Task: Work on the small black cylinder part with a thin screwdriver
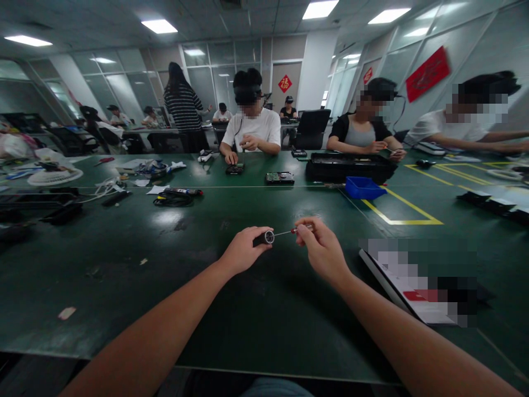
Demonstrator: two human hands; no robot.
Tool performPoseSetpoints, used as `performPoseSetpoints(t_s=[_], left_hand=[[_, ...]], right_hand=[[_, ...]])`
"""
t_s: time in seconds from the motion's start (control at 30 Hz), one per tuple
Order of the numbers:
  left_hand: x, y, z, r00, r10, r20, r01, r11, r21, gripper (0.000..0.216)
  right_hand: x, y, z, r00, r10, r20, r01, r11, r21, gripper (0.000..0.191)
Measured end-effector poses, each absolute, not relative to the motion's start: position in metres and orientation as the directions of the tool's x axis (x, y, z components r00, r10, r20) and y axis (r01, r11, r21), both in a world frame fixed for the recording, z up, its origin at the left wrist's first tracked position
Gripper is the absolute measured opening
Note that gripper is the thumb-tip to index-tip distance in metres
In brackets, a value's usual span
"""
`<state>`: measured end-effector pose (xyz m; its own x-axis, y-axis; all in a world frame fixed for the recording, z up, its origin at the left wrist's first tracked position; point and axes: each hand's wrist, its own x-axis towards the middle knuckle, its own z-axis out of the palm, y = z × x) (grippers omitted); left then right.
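My left hand (pixel 243 251) is closed around a short black cylinder (pixel 268 237), whose round, light-rimmed end faces right. Between the fingers of my right hand (pixel 320 242) is a screwdriver (pixel 294 230) with a red and clear handle. Its thin metal shaft points left and its tip meets the open end of the cylinder; how deep the tip sits I cannot tell. Both hands are above the green tabletop (pixel 264 309). Most of the cylinder's body is hidden by my left fingers.
A blue bin (pixel 363 188) and a long black housing (pixel 349 167) stand ahead to the right. Coiled black cables (pixel 177 197) lie ahead to the left. A hard drive (pixel 280 177) is farther back. A white, partly blurred box (pixel 407 286) lies right. Several people work across the table.
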<state>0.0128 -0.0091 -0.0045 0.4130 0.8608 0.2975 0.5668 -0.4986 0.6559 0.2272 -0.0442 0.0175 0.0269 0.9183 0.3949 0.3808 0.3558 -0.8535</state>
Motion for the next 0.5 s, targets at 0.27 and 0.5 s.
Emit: performPoseSetpoints(t_s=[0.27,0.5], left_hand=[[0.0134,-0.0099,-0.0032,0.435,0.852,0.291,0.564,-0.510,0.650,0.039],[0.0132,-0.0094,-0.0031,0.440,0.854,0.278,0.556,-0.502,0.662,0.037]], right_hand=[[0.2280,-0.0398,0.0146,0.111,0.916,0.385,0.349,0.327,-0.878,0.032],[0.2288,-0.0418,0.0142,0.084,0.922,0.378,0.416,0.313,-0.854,0.033]])
